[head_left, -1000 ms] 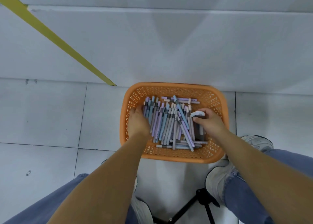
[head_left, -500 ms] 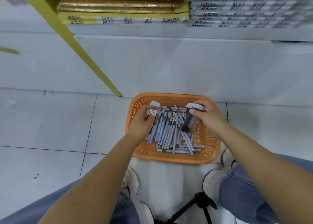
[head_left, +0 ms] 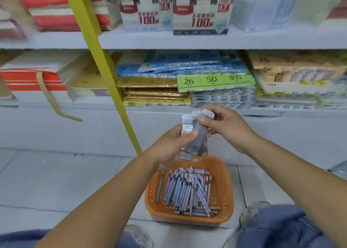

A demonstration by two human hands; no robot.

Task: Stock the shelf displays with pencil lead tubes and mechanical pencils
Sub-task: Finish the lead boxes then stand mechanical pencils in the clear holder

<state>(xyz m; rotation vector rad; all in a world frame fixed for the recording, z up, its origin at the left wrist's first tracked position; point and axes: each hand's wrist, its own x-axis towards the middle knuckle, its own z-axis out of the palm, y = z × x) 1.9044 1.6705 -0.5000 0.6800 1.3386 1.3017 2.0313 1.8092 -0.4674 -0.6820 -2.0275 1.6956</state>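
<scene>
Above an orange plastic basket (head_left: 228, 182) (full of pastel pencils (head_left: 187, 191)), the left hand (head_left: 169, 146) grips a labelled lead tube (head_left: 186, 128); the right hand (head_left: 227, 129) pinches grey tubes (head_left: 197, 140).

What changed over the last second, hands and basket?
The left hand took a labelled tube and the right hand took dark tubes from the basket. Both lifted them and brought them together above it. The basket and its pencils stayed put.

orange latticed basket (head_left: 223, 184); yellow post (head_left: 105, 75)
</scene>
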